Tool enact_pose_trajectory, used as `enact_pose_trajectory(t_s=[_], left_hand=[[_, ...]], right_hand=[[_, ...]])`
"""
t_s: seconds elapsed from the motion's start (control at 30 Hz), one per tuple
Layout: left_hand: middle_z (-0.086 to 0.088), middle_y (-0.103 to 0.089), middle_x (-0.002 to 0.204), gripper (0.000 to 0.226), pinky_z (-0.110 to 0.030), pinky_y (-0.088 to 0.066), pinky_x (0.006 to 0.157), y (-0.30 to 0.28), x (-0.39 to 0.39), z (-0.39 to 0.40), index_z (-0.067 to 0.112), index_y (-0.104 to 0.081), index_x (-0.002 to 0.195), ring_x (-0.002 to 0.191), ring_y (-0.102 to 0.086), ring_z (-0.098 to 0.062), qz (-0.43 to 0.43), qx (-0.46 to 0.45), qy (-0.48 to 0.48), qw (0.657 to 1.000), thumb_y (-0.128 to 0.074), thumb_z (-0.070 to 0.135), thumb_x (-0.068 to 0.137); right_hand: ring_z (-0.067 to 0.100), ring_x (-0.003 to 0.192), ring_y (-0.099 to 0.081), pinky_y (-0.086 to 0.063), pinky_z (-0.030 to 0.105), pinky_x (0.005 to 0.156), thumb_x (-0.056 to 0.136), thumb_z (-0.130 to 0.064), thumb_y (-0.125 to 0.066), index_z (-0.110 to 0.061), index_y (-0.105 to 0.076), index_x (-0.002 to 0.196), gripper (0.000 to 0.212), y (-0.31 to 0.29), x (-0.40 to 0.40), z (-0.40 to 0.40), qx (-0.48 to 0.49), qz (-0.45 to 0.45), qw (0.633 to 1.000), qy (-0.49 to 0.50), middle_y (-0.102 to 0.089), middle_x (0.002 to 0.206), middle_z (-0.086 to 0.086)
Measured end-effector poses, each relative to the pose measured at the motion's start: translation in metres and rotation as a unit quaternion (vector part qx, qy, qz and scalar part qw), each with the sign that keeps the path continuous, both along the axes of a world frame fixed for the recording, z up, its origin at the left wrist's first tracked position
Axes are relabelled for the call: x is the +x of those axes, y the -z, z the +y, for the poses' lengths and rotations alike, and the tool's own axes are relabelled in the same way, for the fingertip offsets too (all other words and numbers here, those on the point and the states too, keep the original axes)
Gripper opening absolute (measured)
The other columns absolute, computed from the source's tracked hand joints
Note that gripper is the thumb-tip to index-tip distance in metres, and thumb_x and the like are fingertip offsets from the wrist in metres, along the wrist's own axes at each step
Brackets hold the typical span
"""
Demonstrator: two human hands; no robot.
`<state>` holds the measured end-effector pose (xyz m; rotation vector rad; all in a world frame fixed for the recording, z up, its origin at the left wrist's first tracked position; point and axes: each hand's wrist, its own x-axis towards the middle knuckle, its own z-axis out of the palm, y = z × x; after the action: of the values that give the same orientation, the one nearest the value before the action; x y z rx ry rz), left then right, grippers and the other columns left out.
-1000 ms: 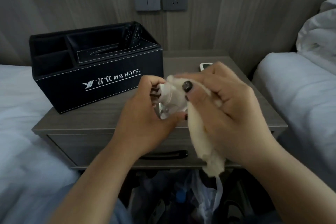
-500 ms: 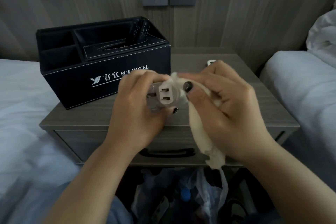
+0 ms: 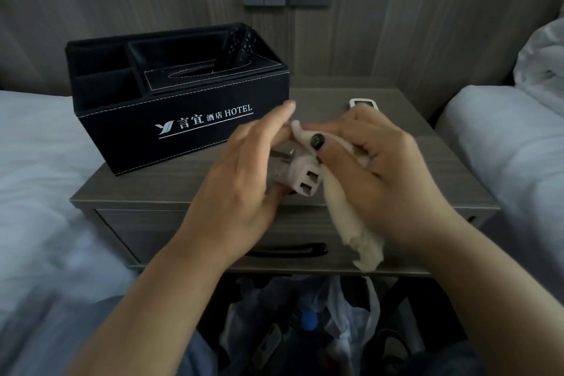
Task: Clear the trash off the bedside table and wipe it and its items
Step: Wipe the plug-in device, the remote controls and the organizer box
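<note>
The left hand [image 3: 241, 192] grips the charger [image 3: 300, 175]; the right hand [image 3: 381, 174] pinches the cloth [image 3: 351, 217]. Best to rotate the charger, wiping every face.

My right hand [image 3: 378, 174] covers most of the white device [image 3: 363, 102] near the bedside table's [image 3: 158, 189] back edge. I can't identify the blurred contents of the plastic bag [image 3: 345, 323] below.

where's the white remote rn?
Head view: the white remote lies at the back right of the bedside table, right of the black hotel organizer box, mostly hidden behind the right hand.
</note>
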<state>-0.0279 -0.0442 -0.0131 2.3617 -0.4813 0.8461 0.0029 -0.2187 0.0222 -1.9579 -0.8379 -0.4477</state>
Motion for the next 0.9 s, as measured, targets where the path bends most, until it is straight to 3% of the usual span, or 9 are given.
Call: enact_pose_trajectory(t_s=[0.1,0.2,0.37,0.43,0.57,0.63,0.77,0.83,0.9], left_hand=[[0.008,-0.054,0.132,0.093,-0.007,-0.030,0.105,0.000,0.001,-0.002,0.023,-0.028,0.143,0.130,-0.043,0.002,-0.014,-0.008,-0.015,1.000,-0.081,-0.002,0.071],[0.016,-0.051,0.130,0.089,-0.005,-0.030,0.104,0.000,0.002,-0.002,0.023,-0.030,0.140,0.131,-0.046,-0.006,-0.018,-0.018,-0.028,0.999,-0.082,-0.001,0.071],[0.005,-0.054,0.133,0.078,0.001,-0.037,0.087,0.001,0.004,0.001,0.028,-0.037,0.132,0.114,-0.041,0.022,-0.001,-0.018,-0.054,0.998,-0.082,0.004,0.073],[0.002,-0.053,0.129,0.077,-0.003,-0.041,0.075,0.002,0.005,-0.001,0.030,-0.038,0.127,0.103,-0.045,0.016,0.007,0.005,-0.074,0.997,-0.085,0.008,0.070],[0.000,-0.061,0.119,0.074,-0.028,-0.041,0.090,0.005,0.006,-0.007,0.018,-0.045,0.123,0.109,-0.048,-0.009,-0.013,0.052,-0.089,0.995,-0.087,0.012,0.063],[0.002,-0.065,0.112,0.074,-0.027,-0.031,0.091,0.003,0.006,-0.008,0.016,-0.047,0.120,0.105,-0.047,-0.011,-0.027,0.079,-0.111,0.990,-0.088,0.022,0.059],[0.017,-0.062,0.105,0.067,-0.023,-0.024,0.088,-0.001,0.005,-0.009,0.022,-0.042,0.119,0.104,-0.050,-0.010,-0.022,0.068,-0.101,0.992,-0.073,0.044,0.063],[0.015,-0.066,0.106,0.061,-0.023,-0.024,0.090,-0.003,0.004,-0.010,0.023,-0.041,0.119,0.106,-0.050,-0.010,-0.006,0.042,-0.093,0.995,-0.063,0.046,0.067],[0.010,-0.067,0.104,0.062,-0.026,-0.030,0.091,-0.003,0.003,-0.011,0.023,-0.042,0.119,0.102,-0.045,-0.003,0.003,0.000,-0.103,0.995,-0.066,0.050,0.068]], right_hand=[[0.000,0.078,-0.052,-0.038,0.007,0.069,0.095,-0.014,-0.055,-0.019,-0.074,0.105,0.022,0.000,0.009,-0.007,-0.007,0.059,0.997,0.049,-0.054,0.084,-0.002],[0.001,0.079,-0.053,-0.039,0.010,0.072,0.095,-0.012,-0.057,-0.021,-0.073,0.104,0.021,-0.002,0.005,-0.007,0.028,0.081,0.996,-0.004,-0.055,0.083,-0.002],[0.004,0.082,-0.054,-0.041,0.011,0.075,0.092,-0.012,-0.056,-0.014,-0.075,0.101,0.021,-0.007,-0.005,-0.010,0.085,0.109,0.978,-0.159,-0.058,0.079,0.001],[0.005,0.080,-0.053,-0.042,0.013,0.073,0.091,-0.010,-0.056,-0.013,-0.074,0.102,0.021,-0.006,-0.007,-0.007,0.100,0.057,0.985,-0.129,-0.056,0.078,-0.002],[0.010,0.064,-0.050,-0.045,0.025,0.054,0.089,-0.002,-0.060,-0.007,-0.074,0.101,0.020,0.002,-0.008,0.000,-0.039,-0.104,0.994,-0.009,-0.051,0.081,0.003],[0.017,0.057,-0.049,-0.044,0.038,0.045,0.088,-0.005,-0.058,-0.001,-0.074,0.089,0.017,0.002,-0.005,-0.004,-0.080,-0.157,0.984,0.041,-0.053,0.082,0.008],[0.018,0.056,-0.049,-0.042,0.035,0.039,0.090,-0.011,-0.057,-0.003,-0.073,0.087,0.018,0.004,-0.012,0.003,-0.136,-0.226,0.961,0.085,-0.056,0.083,0.009],[0.021,0.058,-0.053,-0.043,0.034,0.038,0.087,-0.011,-0.060,-0.006,-0.074,0.089,0.014,0.010,-0.013,0.008,-0.171,-0.238,0.952,0.085,-0.058,0.082,0.009],[0.021,0.055,-0.053,-0.044,0.035,0.039,0.086,-0.008,-0.062,-0.005,-0.075,0.091,0.015,0.013,-0.006,0.006,-0.140,-0.244,0.955,0.092,-0.060,0.081,0.011]])
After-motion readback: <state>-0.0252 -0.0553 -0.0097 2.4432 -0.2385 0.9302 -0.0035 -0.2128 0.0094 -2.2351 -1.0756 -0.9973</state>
